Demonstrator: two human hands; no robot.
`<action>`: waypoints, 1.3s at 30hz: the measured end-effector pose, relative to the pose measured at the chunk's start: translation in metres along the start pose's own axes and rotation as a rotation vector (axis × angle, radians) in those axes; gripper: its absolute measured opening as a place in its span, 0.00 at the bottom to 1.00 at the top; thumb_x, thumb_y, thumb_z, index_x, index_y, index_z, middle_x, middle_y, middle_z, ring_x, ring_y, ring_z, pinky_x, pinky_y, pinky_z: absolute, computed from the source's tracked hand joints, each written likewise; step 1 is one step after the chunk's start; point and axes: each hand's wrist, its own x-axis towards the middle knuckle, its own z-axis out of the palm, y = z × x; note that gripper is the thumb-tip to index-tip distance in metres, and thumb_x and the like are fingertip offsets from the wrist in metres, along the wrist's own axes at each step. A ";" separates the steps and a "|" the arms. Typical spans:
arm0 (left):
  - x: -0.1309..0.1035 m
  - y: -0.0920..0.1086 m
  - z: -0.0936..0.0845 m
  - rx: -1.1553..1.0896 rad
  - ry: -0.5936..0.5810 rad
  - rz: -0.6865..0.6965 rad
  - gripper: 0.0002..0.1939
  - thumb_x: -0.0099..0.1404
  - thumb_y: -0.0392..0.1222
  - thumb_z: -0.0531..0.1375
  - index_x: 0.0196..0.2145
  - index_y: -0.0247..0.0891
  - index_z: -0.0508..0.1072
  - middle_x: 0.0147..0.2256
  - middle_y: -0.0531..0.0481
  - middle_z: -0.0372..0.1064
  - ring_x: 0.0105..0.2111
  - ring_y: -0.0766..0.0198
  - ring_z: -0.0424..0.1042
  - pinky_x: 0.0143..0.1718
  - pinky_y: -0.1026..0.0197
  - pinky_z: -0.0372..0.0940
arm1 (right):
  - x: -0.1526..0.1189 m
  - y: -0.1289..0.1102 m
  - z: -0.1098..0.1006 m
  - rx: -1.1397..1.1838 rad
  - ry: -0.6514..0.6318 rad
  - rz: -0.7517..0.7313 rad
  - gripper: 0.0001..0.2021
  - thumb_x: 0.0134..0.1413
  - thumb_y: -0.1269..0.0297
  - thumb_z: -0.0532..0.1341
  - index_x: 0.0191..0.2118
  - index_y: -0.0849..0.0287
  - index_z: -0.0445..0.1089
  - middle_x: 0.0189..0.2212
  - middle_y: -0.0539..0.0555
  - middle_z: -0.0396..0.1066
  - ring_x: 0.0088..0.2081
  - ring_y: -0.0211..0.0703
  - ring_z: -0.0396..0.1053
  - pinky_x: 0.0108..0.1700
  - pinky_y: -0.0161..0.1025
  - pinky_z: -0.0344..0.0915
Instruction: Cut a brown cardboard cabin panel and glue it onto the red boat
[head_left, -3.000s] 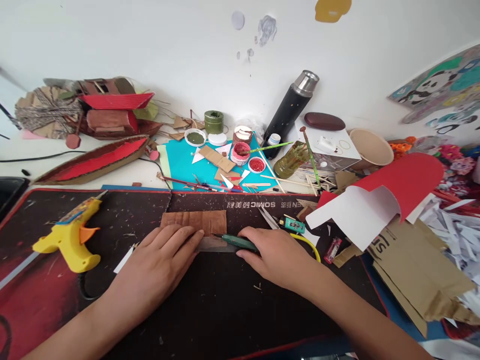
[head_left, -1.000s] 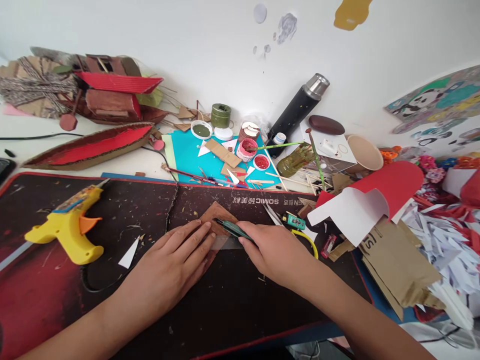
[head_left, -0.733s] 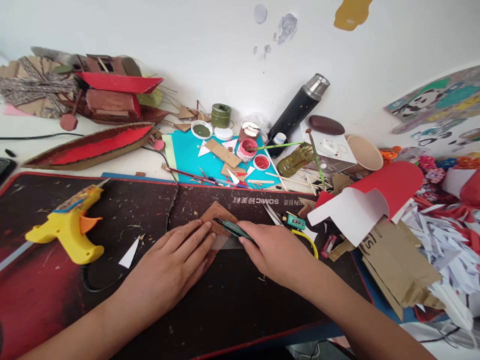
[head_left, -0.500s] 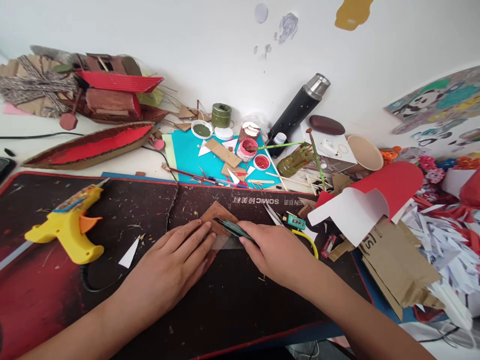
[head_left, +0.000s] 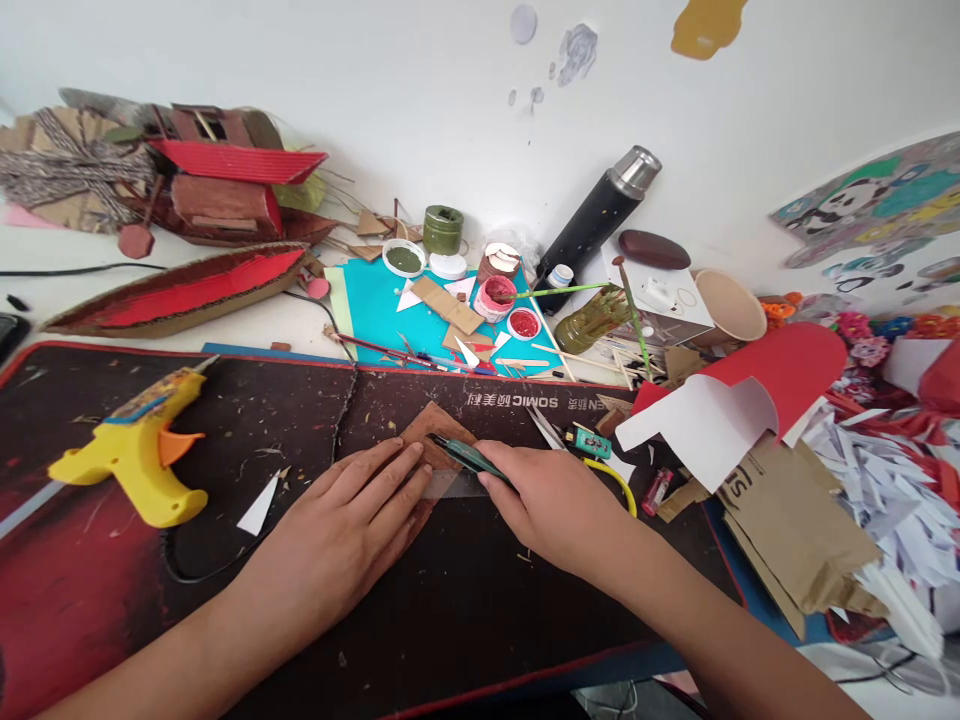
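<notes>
My left hand (head_left: 341, 525) lies flat with its fingers stretched out, pressing on a brown-painted piece of cardboard (head_left: 433, 420) and a clear ruler (head_left: 461, 486) that lies across it. In my closed right hand (head_left: 559, 505) is a dark green utility knife (head_left: 474, 459). Its tip points left and rests at the cardboard, close to my left fingertips. Part of the cardboard and the ruler's left end are hidden under my left hand.
A yellow glue gun (head_left: 139, 450) lies left on the dark mat (head_left: 480, 620). Scissors (head_left: 546, 428) and a teal-labelled object (head_left: 591, 442) are right of the cardboard. Behind stand paint pots (head_left: 495, 298), a black thermos (head_left: 592, 225) and a model boat (head_left: 187, 295). Paper scraps (head_left: 885, 490) pile up right.
</notes>
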 end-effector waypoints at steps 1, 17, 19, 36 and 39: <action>0.000 0.000 0.000 0.003 -0.002 0.000 0.21 0.79 0.39 0.48 0.59 0.32 0.75 0.61 0.39 0.74 0.62 0.44 0.70 0.60 0.44 0.65 | 0.000 0.000 0.000 0.001 -0.004 0.001 0.17 0.75 0.62 0.52 0.62 0.58 0.68 0.46 0.60 0.80 0.47 0.54 0.79 0.46 0.44 0.66; -0.003 0.001 0.003 -0.050 -0.014 -0.041 0.21 0.79 0.40 0.49 0.61 0.35 0.74 0.63 0.39 0.71 0.64 0.44 0.67 0.62 0.43 0.65 | 0.001 -0.003 0.003 -0.060 0.006 -0.005 0.17 0.76 0.62 0.51 0.61 0.58 0.68 0.47 0.60 0.81 0.45 0.54 0.80 0.42 0.44 0.66; -0.003 0.001 0.003 -0.037 -0.020 -0.027 0.21 0.79 0.39 0.49 0.61 0.34 0.74 0.64 0.38 0.71 0.64 0.44 0.67 0.61 0.42 0.66 | 0.001 -0.004 0.002 -0.074 0.004 -0.001 0.16 0.76 0.63 0.51 0.61 0.57 0.68 0.45 0.59 0.81 0.44 0.54 0.80 0.41 0.44 0.66; -0.002 0.001 0.002 -0.045 -0.014 -0.042 0.20 0.79 0.41 0.50 0.61 0.34 0.74 0.64 0.42 0.72 0.64 0.45 0.68 0.62 0.44 0.64 | -0.003 -0.008 -0.009 -0.095 -0.017 0.024 0.16 0.76 0.62 0.51 0.61 0.57 0.68 0.46 0.59 0.81 0.44 0.54 0.80 0.41 0.45 0.66; -0.002 0.001 0.002 -0.058 -0.005 -0.042 0.21 0.79 0.41 0.49 0.61 0.34 0.74 0.63 0.41 0.72 0.64 0.45 0.68 0.62 0.44 0.65 | -0.004 -0.008 -0.009 -0.089 -0.027 0.029 0.16 0.76 0.62 0.51 0.61 0.57 0.68 0.46 0.58 0.81 0.44 0.54 0.80 0.41 0.44 0.66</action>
